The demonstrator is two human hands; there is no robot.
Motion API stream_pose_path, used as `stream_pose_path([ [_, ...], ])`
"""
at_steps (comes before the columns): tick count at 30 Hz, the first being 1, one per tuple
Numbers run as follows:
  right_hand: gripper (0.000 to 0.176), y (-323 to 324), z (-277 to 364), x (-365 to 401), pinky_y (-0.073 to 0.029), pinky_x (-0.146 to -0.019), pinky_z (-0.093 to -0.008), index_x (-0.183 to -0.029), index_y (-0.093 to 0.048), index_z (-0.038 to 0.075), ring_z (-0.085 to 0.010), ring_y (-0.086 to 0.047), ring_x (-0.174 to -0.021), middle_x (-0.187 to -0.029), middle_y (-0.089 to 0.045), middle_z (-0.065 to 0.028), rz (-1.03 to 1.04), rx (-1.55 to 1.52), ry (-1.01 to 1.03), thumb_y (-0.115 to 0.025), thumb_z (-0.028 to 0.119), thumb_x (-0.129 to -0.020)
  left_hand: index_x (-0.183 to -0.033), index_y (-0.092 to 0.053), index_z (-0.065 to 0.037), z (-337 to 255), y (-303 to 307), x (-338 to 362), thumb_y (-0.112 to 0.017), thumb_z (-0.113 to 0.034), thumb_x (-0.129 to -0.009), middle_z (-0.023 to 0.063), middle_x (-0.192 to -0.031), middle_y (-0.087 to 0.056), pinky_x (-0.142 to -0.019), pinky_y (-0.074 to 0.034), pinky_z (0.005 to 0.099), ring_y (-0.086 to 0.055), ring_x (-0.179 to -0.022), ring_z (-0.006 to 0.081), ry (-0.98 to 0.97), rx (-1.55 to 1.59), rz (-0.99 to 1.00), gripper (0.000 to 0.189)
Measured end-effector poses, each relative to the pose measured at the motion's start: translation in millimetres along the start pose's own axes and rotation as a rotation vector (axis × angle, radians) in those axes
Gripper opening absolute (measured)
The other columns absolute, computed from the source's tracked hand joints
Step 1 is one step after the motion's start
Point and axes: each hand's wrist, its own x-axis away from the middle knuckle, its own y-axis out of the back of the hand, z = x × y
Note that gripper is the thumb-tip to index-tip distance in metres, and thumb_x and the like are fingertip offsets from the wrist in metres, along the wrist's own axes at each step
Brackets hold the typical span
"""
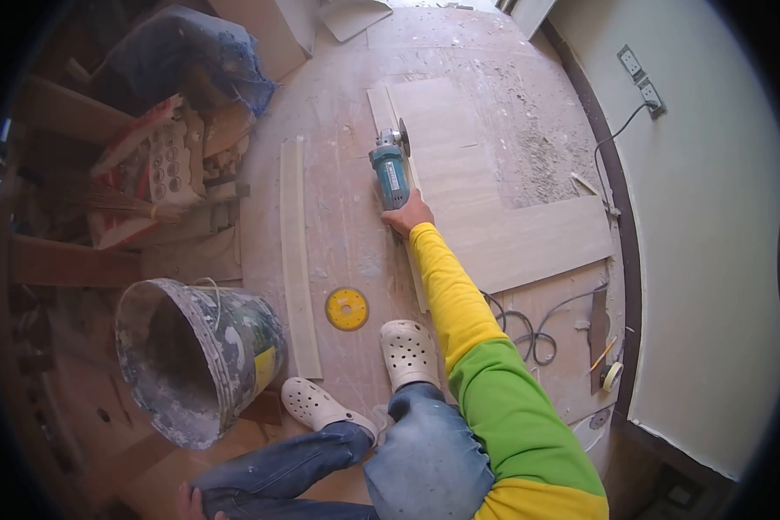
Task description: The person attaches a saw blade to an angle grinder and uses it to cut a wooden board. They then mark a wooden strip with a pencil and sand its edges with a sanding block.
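Observation:
My right hand (409, 214) is closed round the rear body of a teal angle grinder (390, 178). The grinder's dark cutting disc (405, 137) stands on edge beside a narrow light strip (380, 108) along the large tile pieces (433, 130). Another L-shaped portion of pale tile (529, 243) extends to the right. At the bottom edge, my left hand (198, 504) lies against the jeans with a few fingers showing and the rest cut off by the frame. On the floor between my feet and the grinder lies a yellow cutting disc (347, 308).
A long tile strip (295, 251) lies left of the disc. A plaster-splattered bucket (256, 347) tilts beside my left foot. The grinder's cord (537, 334) coils at right, near a tape roll (613, 376); a cable reaches the wall socket (650, 94). Carton and broom (139, 204) clutter the left.

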Motion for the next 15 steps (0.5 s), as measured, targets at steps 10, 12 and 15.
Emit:
stream_pose_path([
  [10, 0.087, 0, -3, 2, -0.048, -0.095, -0.0406, -0.132, -0.04, 0.002, -0.0388, -0.061, -0.108, -0.118, -0.061, -0.0252, 0.003, 0.004, 0.022, -0.075, 0.035, -0.06, -0.123, -0.058, 0.005, -5, 2, -5, -0.05, -0.04, -0.096, 0.0249, -0.129, -0.056, -0.099, -0.042, 0.0493, -0.055, -0.114, 0.0423, 0.002, -0.01, -0.006, 0.052],
  [12, 0.087, 1, -11, 20, -0.048, -0.095, -0.0408, -0.133, -0.039, 0.002, -0.0391, -0.061, -0.108, -0.118, -0.061, -0.0254, 0.012, 0.005, 0.013, -0.075, 0.035, -0.06, -0.123, -0.058, 0.005, -6, 2, -4, -0.051, -0.039, -0.096, 0.0248, -0.128, -0.056, -0.099, -0.042, 0.0492, -0.055, -0.114, 0.0422, 0.001, -0.007, -0.01, 0.052],
  [15, 0.089, -4, -30, 46, -0.048, -0.095, -0.0413, -0.134, -0.037, 0.002, -0.0398, -0.061, -0.108, -0.117, -0.061, -0.0257, 0.017, -0.001, 0.011, -0.075, 0.035, -0.061, -0.123, -0.058, 0.004, -6, 2, -1, -0.051, -0.039, -0.096, 0.0246, -0.128, -0.057, -0.099, -0.042, 0.0492, -0.055, -0.114, 0.0421, -0.002, 0.003, -0.018, 0.051],
])
